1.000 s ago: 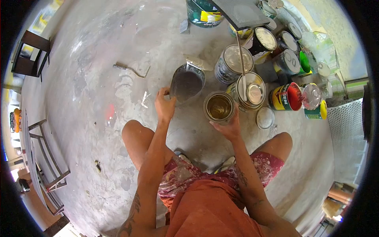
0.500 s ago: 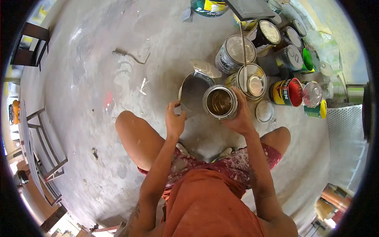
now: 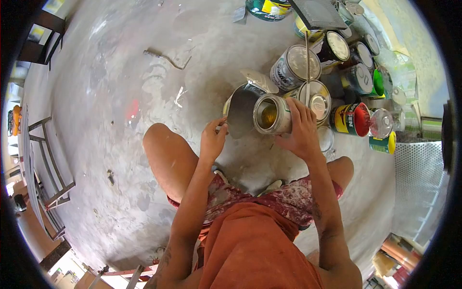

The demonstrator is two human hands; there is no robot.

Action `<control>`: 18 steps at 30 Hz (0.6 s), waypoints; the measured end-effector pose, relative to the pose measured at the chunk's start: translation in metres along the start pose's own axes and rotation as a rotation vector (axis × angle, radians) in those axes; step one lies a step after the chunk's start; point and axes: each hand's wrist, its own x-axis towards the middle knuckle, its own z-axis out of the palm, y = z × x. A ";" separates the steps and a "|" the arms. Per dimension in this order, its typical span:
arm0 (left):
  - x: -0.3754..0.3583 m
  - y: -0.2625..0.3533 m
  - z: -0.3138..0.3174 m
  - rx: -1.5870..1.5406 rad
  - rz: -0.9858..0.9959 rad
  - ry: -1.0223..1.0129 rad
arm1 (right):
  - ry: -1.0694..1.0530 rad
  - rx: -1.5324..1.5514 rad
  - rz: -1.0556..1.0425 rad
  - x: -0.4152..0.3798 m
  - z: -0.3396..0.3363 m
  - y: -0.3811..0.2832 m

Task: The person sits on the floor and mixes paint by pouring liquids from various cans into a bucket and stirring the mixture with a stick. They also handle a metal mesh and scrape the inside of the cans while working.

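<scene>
A small open metal can point(image 3: 272, 114) with amber liquid inside is in my right hand point(image 3: 302, 126), whose fingers wrap round its side. The can tilts to the left, its mouth near a larger open container point(image 3: 242, 113) with a dark inside. My left hand point(image 3: 214, 137) pinches the near left edge of that container. A bent-back lid point(image 3: 260, 81) stands at the container's far rim. Just right of my right hand is a closed tin point(image 3: 318, 96) with a stick point(image 3: 307, 67) across it.
Several paint tins stand at the upper right, among them a grey one point(image 3: 296, 67) and a red-mouthed one point(image 3: 350, 119). A clear round lid point(image 3: 326, 138) lies near my right hand. A bent tool handle point(image 3: 168, 59) lies on the floor, and a metal rack point(image 3: 45, 164) stands at left.
My right hand has tipped the small can further to the left, and its label side now shows. My left hand stays at the container's edge. The whole view has shifted slightly.
</scene>
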 end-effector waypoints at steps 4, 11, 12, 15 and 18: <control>-0.001 -0.003 0.000 0.034 0.019 0.020 | -0.046 -0.095 0.033 0.003 -0.004 -0.012; -0.001 0.002 -0.003 0.078 0.090 0.039 | -0.059 -0.145 0.020 0.010 -0.001 -0.021; -0.001 0.002 -0.003 0.083 0.104 0.043 | -0.071 -0.165 0.018 0.011 -0.002 -0.022; -0.001 0.003 -0.005 0.104 0.071 0.043 | -0.089 -0.194 0.010 0.015 0.000 -0.023; 0.001 0.005 -0.004 0.059 0.047 0.067 | -0.095 -0.206 0.014 0.018 0.000 -0.025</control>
